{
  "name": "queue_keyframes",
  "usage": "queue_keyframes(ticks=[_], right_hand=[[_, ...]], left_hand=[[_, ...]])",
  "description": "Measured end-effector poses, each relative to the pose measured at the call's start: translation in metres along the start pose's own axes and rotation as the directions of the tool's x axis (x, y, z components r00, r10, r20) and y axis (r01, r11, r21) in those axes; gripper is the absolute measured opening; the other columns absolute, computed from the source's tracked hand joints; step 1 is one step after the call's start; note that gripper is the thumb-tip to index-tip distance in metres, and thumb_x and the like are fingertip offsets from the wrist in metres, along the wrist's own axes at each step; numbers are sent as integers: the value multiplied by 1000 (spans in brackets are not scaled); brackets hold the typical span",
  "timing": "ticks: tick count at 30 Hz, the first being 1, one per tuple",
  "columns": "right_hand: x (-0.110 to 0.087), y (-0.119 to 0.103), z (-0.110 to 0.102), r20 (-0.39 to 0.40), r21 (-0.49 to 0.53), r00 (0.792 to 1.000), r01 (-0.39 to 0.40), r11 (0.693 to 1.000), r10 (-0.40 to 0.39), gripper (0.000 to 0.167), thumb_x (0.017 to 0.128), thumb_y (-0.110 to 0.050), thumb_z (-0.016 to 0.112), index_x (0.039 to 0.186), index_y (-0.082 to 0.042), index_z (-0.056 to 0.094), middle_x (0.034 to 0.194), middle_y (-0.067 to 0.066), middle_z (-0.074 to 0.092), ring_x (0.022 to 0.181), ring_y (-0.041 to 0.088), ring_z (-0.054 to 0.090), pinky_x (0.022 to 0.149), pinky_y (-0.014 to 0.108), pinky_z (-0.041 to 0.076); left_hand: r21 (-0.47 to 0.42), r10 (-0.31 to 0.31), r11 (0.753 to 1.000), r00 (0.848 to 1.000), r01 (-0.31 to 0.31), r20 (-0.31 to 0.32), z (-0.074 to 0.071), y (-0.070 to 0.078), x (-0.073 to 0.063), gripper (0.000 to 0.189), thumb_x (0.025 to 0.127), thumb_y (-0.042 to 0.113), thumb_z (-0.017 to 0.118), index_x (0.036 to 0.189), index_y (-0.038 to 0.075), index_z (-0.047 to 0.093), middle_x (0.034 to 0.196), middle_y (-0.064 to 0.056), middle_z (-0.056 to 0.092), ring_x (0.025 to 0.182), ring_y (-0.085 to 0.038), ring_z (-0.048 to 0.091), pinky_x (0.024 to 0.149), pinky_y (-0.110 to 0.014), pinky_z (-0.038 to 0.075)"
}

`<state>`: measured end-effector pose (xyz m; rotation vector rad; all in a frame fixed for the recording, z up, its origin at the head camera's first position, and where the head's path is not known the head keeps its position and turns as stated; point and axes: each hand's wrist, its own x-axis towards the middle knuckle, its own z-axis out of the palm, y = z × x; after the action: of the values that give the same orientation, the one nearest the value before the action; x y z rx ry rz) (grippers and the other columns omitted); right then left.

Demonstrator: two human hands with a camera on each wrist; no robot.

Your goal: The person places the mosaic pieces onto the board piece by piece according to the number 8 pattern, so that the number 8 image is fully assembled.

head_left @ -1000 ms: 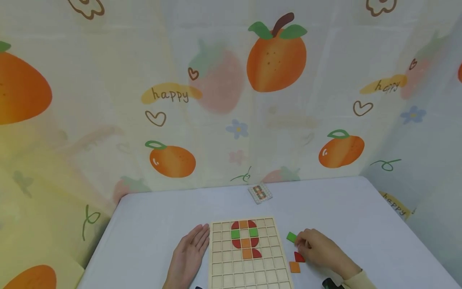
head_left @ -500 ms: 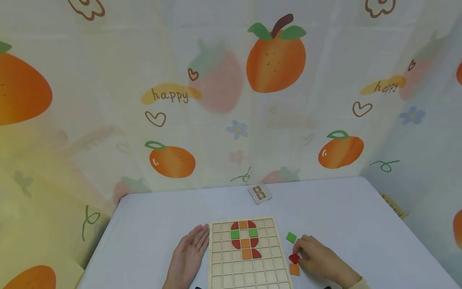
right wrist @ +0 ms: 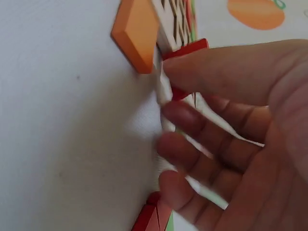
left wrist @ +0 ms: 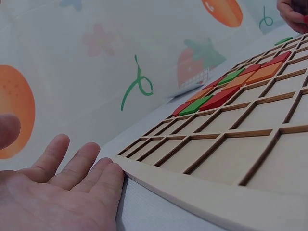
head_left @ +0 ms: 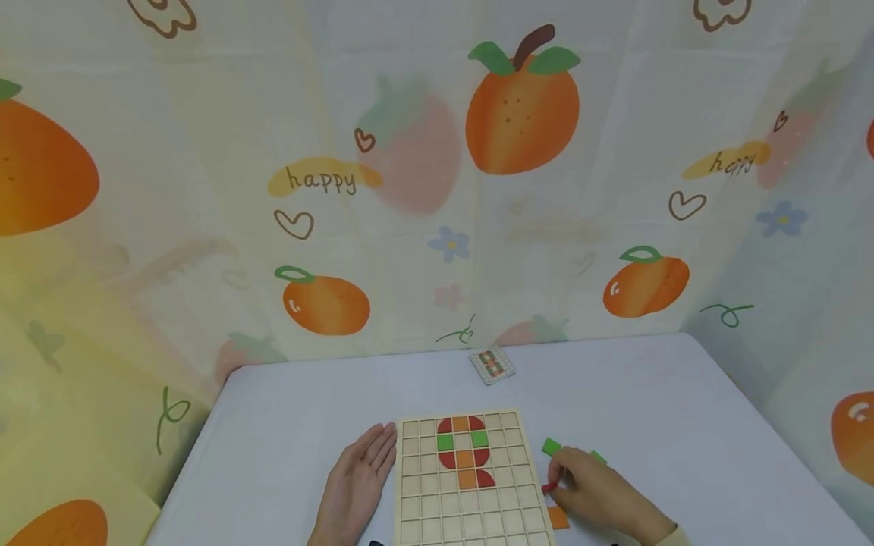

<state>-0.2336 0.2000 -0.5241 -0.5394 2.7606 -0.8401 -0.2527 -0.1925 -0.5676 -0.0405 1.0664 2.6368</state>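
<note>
A pale wooden grid board (head_left: 432, 506) lies on the table with red, orange and green tiles set in several upper cells. My right hand (head_left: 595, 491) pinches a red tile (right wrist: 193, 46) between thumb and fingers, at the board's right edge. An orange tile (head_left: 558, 518) lies just below that hand, close to the board. One green tile (head_left: 551, 446) rests above its fingertips, and another green tile (head_left: 598, 457) shows partly behind it. On the board's left side, my left hand (head_left: 356, 478) lies palm up, fingers straight, fingertips beside the board's edge.
Near the table's back edge sits a small stack of cards (head_left: 492, 366) with a printed tile pattern. More red tiles (right wrist: 150, 219) lie low in the right wrist view. A fruit-print curtain (head_left: 410, 265) hangs behind the white table (head_left: 307, 387).
My right hand has moved left and down from the green tiles, taking up a red tile and bringing it to the board's edge. The left hand has stayed still.
</note>
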Motion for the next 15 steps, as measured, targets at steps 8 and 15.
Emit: queue_keyframes(ticks=[8, 15], right_hand=[[7, -3, -13, -44, 381, 997, 77, 922, -65, 8, 97, -21, 69, 101, -14, 68, 92, -4, 69, 78, 0, 56, 64, 17, 50], [21, -20, -30, -79, 431, 995, 83, 899, -54, 20, 101, -22, 63, 114, -8, 70, 104, 10, 72, 77, 4, 57, 60, 19, 51]], left_hand=[[14, -1, 1000, 1000, 1, 14, 0, 1, -1, 64, 113, 37, 23, 161, 1, 1, 170, -19, 3, 160, -29, 3, 131, -35, 14], [9, -3, 1000, 1000, 3, 13, 0, 0, -1, 64, 113, 37, 23, 161, 1, 0, 171, -19, 1, 160, -30, 2, 131, -35, 14]])
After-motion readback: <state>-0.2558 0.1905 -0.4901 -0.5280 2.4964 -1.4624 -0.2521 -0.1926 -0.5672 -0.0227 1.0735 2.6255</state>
